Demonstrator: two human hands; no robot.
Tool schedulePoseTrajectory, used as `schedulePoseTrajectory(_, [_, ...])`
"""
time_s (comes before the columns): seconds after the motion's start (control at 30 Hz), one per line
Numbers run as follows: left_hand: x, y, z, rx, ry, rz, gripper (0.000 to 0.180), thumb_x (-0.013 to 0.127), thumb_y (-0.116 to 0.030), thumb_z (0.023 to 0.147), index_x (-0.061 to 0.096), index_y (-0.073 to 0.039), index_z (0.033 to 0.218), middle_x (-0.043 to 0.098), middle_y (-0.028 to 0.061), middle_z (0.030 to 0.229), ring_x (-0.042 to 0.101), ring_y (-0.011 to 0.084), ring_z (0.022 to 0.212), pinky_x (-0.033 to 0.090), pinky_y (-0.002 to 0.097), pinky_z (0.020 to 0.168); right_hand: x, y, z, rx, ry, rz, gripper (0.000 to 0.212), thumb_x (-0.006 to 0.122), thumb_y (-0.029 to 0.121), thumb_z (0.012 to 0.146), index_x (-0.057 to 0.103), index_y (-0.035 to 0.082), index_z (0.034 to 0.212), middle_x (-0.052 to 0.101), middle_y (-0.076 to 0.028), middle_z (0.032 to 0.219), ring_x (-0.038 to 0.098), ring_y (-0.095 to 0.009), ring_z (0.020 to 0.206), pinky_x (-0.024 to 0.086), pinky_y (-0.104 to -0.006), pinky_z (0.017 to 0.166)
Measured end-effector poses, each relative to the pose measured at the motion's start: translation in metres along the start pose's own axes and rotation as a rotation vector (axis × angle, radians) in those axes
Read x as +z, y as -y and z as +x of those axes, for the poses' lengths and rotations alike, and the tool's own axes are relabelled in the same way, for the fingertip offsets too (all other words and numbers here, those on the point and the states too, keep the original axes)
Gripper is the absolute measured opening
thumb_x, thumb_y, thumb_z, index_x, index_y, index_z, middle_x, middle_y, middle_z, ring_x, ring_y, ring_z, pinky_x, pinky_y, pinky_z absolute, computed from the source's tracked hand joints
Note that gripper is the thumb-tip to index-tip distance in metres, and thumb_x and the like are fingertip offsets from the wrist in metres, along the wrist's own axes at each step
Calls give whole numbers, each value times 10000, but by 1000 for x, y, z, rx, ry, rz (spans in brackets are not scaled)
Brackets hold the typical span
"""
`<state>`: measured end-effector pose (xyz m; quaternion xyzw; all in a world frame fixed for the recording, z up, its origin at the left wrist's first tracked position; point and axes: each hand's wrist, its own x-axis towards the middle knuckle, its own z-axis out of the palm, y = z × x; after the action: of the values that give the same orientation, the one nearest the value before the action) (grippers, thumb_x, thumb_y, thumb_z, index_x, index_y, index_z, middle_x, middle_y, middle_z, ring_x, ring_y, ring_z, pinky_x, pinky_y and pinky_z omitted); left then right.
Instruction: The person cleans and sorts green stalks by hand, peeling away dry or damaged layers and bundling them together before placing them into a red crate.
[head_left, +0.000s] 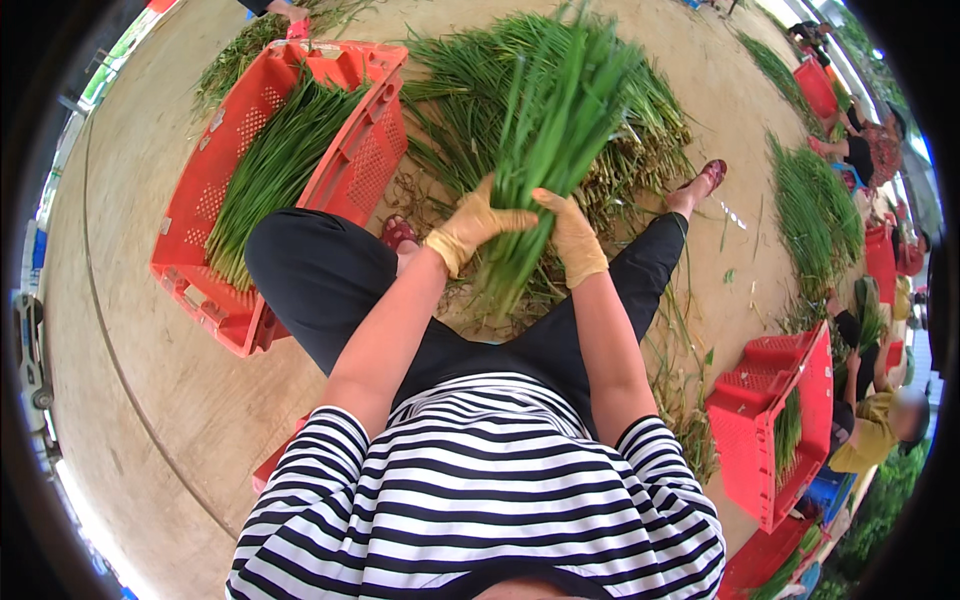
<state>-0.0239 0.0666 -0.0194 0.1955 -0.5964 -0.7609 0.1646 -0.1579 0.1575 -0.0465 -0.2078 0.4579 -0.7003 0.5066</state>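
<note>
Nearest you, your gloved left hand (482,224) and right hand (574,232) hold one green bunch (553,125) upright between them, its leafy ends pointing far. Each grip is closed around the stems, though some fingers are hidden. You seem to be gathering and evening the bunch; the next move probably calls for steady, gentle pressure while stray stems are lined up. Left stands a red crate (362,165); far beyond the bunch lies the loose pile (655,125).

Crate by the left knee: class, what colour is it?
The crate is red, seen best in the head view.
</note>
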Motion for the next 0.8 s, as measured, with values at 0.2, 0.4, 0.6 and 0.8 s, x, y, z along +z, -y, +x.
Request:
schedulePoseTrajectory(0.2, [-15, 47, 15, 247, -197, 61, 982, 841, -264, 473, 240, -2, 1205, 451, 123, 1141, 461, 199, 1049, 424, 299, 893, 15, -66, 22, -130, 33, 74, 522, 684, 125, 722, 415, 9, 1154, 530, -69, 1078, 525, -165, 958, 456, -266, 790])
schedulePoseTrajectory(0.4, [-21, 96, 11, 212, -180, 74, 944, 848, -227, 492, 266, -65, 1217, 422, 87, 1187, 425, 218, 1087, 381, 326, 918, -6, -125, 18, -428, 45, -1177, 444, 553, 98, 806, 362, 37, 1202, 512, -110, 1120, 499, -213, 1012, 419, -324, 836])
schedulePoseTrajectory(0.6, [-8, 97, 6, 335, -276, 266, 909, 837, -219, 517, 302, -54, 1233, 453, 97, 1154, 441, 228, 1070, 373, 327, 909, -1, -135, 7, 56, -44, 475, 313, 377, 260, 900, 450, 65, 1133, 454, -74, 1200, 414, -239, 1083, 346, -370, 903])
schedulePoseTrajectory(0.8, [11, 71, 6, 259, -236, -55, 662, 737, -94, 664, 363, -57, 1210, 475, 71, 1143, 488, 205, 1021, 456, 298, 800, -21, -155, 20, -144, -150, -442, 415, 491, 298, 836, 431, 44, 1159, 474, -162, 1169, 475, -307, 1030, 390, -381, 867])
